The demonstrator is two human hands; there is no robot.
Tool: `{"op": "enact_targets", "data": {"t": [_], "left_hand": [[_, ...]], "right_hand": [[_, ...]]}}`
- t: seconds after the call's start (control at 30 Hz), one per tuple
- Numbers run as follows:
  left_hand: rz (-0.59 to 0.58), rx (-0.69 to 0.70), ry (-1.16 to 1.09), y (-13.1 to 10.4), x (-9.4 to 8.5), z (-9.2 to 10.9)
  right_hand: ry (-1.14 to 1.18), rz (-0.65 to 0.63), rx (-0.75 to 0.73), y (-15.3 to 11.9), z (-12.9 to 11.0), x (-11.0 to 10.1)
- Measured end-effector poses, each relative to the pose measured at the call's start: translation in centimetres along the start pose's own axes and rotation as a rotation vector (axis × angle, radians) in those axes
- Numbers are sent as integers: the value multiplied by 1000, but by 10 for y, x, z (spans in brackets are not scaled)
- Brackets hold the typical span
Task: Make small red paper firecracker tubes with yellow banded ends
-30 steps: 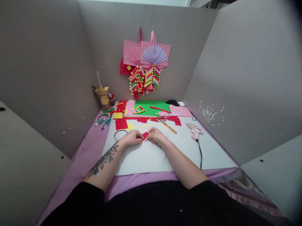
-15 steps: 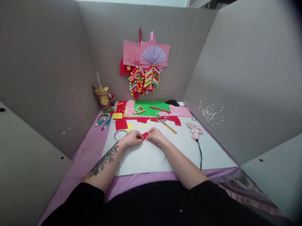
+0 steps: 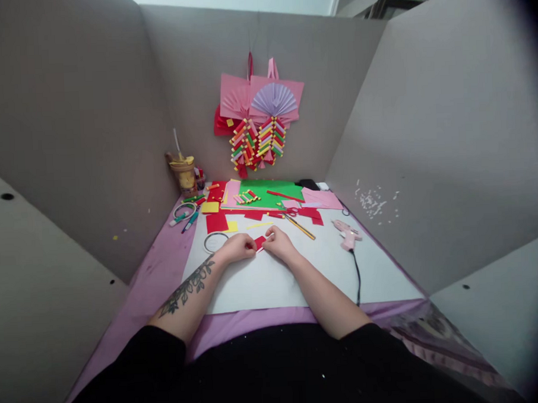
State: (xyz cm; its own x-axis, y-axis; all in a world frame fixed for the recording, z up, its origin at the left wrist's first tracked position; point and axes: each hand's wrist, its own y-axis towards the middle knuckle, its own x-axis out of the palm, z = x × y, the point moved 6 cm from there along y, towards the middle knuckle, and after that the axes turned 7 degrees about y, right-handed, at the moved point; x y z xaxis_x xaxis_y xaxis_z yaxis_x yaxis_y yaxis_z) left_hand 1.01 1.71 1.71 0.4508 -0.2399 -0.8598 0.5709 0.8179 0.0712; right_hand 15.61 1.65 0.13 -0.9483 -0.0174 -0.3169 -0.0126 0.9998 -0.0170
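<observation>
Just below the frame's centre, the left hand (image 3: 240,247) and right hand (image 3: 277,243) pinch a red paper (image 3: 260,243), each grip nearly closed.

We have room by the near edge of the desk (image 3: 264,291), between our left forearm (image 3: 195,288) and right forearm (image 3: 328,288), and again between the latter and the glue gun (image 3: 349,238). Sliding low toward the near right corner, we meet its cord (image 3: 357,281). Pencil (image 3: 301,227) and scissors (image 3: 291,211) block the far edge.
</observation>
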Motion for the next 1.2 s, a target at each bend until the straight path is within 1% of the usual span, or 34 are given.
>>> {"op": "enact_targets", "data": {"t": [0.17, 0.37, 0.63, 0.8, 0.87, 0.97, 1.07, 1.2], "left_hand": [[-27, 20, -9, -1, 0, 2], [-38, 1, -19, -1, 0, 1], [-12, 38, 4, -1, 0, 2], [48, 109, 23, -2, -3, 7], [48, 122, 28, -3, -3, 9], [17, 125, 26, -3, -2, 9], [-1, 113, 18, -3, -2, 8], [9, 109, 8, -3, -1, 6]], "right_hand": [[-176, 12, -114, 2, -4, 1], [-250, -7, -172, 3, -4, 6], [-329, -12, -235, 1, -5, 10], [-431, -22, -245, -1, -7, 13], [-435, -26, -252, -1, -7, 13], [-407, -20, -254, -1, -5, 12], [-348, 1, -228, -1, -2, 10], [-239, 58, -170, -1, 0, 3]]}}
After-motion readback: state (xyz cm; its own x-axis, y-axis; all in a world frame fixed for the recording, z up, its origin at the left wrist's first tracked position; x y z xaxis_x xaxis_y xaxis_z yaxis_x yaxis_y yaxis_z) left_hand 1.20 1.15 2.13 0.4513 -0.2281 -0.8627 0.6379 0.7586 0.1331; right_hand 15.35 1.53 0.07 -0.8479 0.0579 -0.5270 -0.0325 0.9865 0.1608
